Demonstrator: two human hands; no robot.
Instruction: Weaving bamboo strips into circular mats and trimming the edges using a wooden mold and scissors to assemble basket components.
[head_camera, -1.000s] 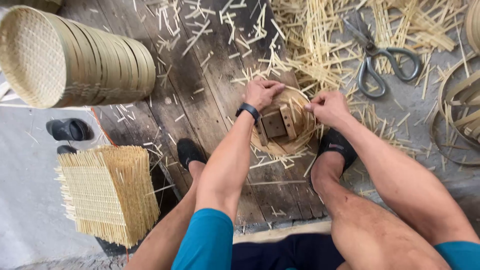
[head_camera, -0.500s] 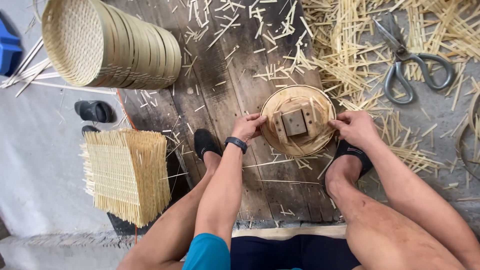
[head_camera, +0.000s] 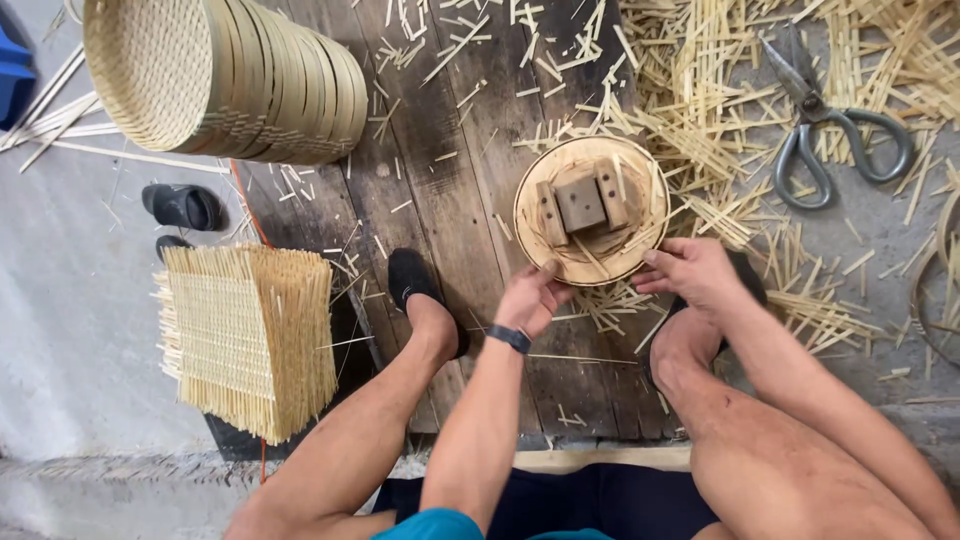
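Round bamboo tray (head_camera: 592, 212): centre of frame, flat on the dark wooden platform (head_camera: 450, 180), wooden block jig (head_camera: 581, 203) seated inside it.
Left hand (head_camera: 533, 300): we see fingertips on the tray's near rim, curled loosely, not closed around it.
Right hand (head_camera: 692, 274): we note fingers on the near right rim, light pinch at most.
Change: compared with a second ago, both hands have slid from the tray's top and sides to its near edge; we judge the tray turned or repositioned.
Woven mat stack (head_camera: 250, 335): lower left.
Scissors (head_camera: 830, 130): upper right, among bamboo offcuts (head_camera: 720, 90).
Finished tray stack (head_camera: 225, 80): upper left, on its side.
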